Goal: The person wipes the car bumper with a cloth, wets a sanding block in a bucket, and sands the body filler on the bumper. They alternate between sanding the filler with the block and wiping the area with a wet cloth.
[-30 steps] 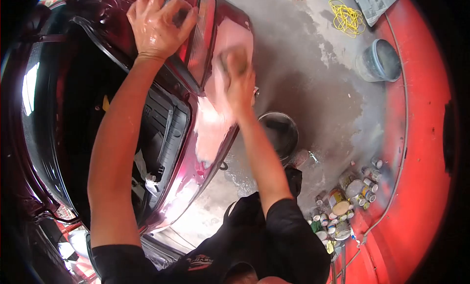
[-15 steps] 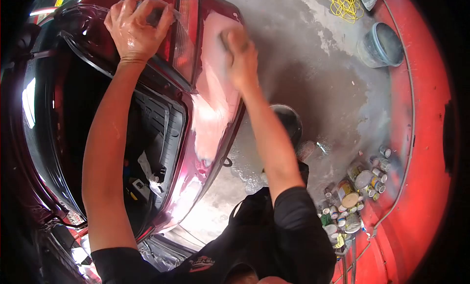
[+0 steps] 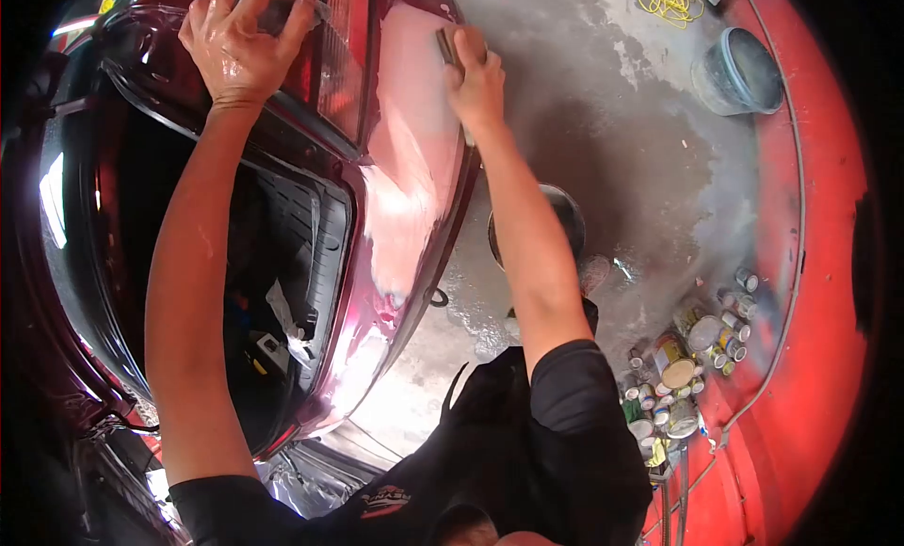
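Note:
My left hand [image 3: 237, 45], wet, curls around a translucent, greyish thing [image 3: 281, 11] beside the tail light [image 3: 345, 61]; its exact kind is hard to make out. A sanding block [image 3: 446, 47] is gripped in my right hand [image 3: 478, 83], at the outer edge of the pale pink patch [image 3: 414, 85] on the dark red car's rear corner. The patch runs down from beside the tail light along the bodywork [image 3: 330, 377]. Below my left forearm lies the dark opening of the trunk [image 3: 273, 292].
A black bucket [image 3: 573, 216] stands on the wet concrete floor [image 3: 621, 160], partly behind my right forearm. Another bucket [image 3: 739, 71] is near a red panel [image 3: 819, 264]. Several paint cans [image 3: 674, 360] cluster at lower right. Yellow cord [image 3: 670, 0] lies at the top.
My right hand has shifted with the sanding block toward the patch's outer edge and slightly down. My left hand keeps its hold; the whole view has moved slightly.

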`<state>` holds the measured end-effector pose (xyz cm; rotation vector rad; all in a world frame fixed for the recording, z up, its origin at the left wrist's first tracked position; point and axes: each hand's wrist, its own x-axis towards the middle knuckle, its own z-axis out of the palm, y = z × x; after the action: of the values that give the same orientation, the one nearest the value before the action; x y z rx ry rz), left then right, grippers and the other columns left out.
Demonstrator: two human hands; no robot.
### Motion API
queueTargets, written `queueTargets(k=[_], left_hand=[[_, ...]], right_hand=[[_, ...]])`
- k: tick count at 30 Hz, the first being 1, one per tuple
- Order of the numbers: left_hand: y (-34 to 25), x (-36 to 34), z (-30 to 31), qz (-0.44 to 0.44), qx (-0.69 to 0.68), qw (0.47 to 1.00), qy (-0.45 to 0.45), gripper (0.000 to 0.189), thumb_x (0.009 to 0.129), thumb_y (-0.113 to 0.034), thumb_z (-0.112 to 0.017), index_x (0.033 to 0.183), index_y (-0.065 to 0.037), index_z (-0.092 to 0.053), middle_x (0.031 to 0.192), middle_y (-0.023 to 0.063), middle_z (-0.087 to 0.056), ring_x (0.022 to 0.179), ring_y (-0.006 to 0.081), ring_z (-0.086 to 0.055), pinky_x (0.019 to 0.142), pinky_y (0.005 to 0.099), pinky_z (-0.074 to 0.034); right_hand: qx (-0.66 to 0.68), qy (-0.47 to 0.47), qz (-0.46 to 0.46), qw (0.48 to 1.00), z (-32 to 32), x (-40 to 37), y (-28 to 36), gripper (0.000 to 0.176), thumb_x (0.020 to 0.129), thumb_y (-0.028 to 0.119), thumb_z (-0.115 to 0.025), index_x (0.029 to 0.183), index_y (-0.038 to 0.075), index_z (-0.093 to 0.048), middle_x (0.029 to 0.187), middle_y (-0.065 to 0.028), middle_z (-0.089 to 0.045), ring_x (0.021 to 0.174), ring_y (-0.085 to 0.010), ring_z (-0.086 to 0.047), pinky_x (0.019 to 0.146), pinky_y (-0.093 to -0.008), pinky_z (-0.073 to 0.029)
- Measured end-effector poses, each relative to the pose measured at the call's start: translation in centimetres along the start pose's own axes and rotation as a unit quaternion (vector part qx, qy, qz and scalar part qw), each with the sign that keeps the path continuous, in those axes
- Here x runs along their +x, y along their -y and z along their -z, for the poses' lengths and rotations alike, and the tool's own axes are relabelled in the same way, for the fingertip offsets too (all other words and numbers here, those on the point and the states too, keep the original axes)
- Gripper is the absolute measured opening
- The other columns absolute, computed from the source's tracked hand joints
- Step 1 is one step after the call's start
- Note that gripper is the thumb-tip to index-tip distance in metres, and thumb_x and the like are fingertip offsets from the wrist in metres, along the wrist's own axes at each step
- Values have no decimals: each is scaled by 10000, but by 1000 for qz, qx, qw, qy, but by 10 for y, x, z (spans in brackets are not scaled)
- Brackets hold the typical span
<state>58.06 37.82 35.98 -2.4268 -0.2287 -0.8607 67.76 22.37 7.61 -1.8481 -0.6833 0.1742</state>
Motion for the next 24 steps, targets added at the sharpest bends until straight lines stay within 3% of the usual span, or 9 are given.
queueTargets(k=[2, 3, 6, 7, 11, 15, 17, 21, 24], left_hand=[[0, -2, -1, 7, -2, 1000, 5, 147, 818, -431, -847, 877, -306, -797, 1014, -56, -703, 1068, 245, -636, 950, 449, -442], [-2, -3, 1, 10, 3, 1000, 8, 150, 818, -436, -845, 876, -306, -797, 1015, -56, -704, 1070, 245, -635, 952, 450, -441], [-5, 1, -1, 18, 0, 1000, 0, 160, 801, -460, -837, 841, -314, -786, 1000, -52, -682, 1056, 254, -625, 955, 461, -425], [-4, 1, -2, 21, -2, 1000, -1, 163, 792, -470, -833, 824, -318, -781, 993, -50, -671, 1047, 259, -620, 955, 466, -417], [0, 1, -3, 13, -5, 1000, -1, 182, 790, -480, -834, 833, -311, -782, 1016, -52, -684, 1056, 267, -620, 951, 467, -420], [2, 1, -4, 2, 13, 1000, 3, 173, 806, -451, -843, 868, -297, -794, 1001, -60, -696, 1073, 255, -631, 958, 465, -434], [-1, -1, -1, -1, 18, 1000, 7, 166, 817, -434, -845, 885, -290, -800, 993, -62, -700, 1073, 248, -639, 960, 461, -440], [0, 5, 3, -5, 24, 1000, 14, 175, 820, -434, -846, 894, -282, -800, 1006, -58, -706, 1063, 250, -647, 951, 452, -445], [11, -4, -3, -16, 10, 1000, 17, 186, 826, -436, -846, 914, -278, -800, 1016, -52, -714, 1052, 251, -655, 941, 448, -452]], right_hand=[[-36, 28, -25, 999, 5, 8, 4, 698, 999, 208, -661, 1614, 358, -365, 1428, -360, -487, 1221, -556, -532, 1025, -565, -488], [-24, -5, 31, 999, 8, -19, 7, 654, 1008, 190, -647, 1595, 346, -406, 1442, -372, -476, 1222, -539, -545, 1003, -570, -499], [-22, -9, 75, 997, 4, -150, 9, 842, 826, 7, -729, 1555, 372, -516, 1495, -373, -456, 1254, -513, -557, 1040, -562, -480], [8, -7, 60, 998, 4, -188, 8, 807, 828, 16, -722, 1536, 363, -545, 1489, -370, -460, 1242, -518, -559, 1046, -572, -471], [-36, 1, 87, 996, 13, -114, -3, 749, 883, 122, -731, 1559, 350, -503, 1491, -363, -442, 1266, -517, -536, 1039, -589, -473], [-13, 14, -7, 1000, 3, -7, -10, 711, 941, 165, -710, 1580, 331, -448, 1447, -353, -455, 1248, -538, -524, 1000, -591, -490], [-14, 3, 17, 1000, 7, -31, -4, 704, 944, 163, -709, 1577, 330, -448, 1460, -351, -451, 1246, -542, -524, 999, -587, -491], [-33, 29, 63, 997, 19, -189, 12, 773, 825, 110, -780, 1525, 348, -558, 1546, -338, -397, 1266, -506, -538, 1035, -583, -465], [-66, 10, 113, 991, 13, -147, -6, 754, 829, 123, -778, 1518, 341, -566, 1540, -328, -403, 1264, -505, -527, 1025, -587, -468]])
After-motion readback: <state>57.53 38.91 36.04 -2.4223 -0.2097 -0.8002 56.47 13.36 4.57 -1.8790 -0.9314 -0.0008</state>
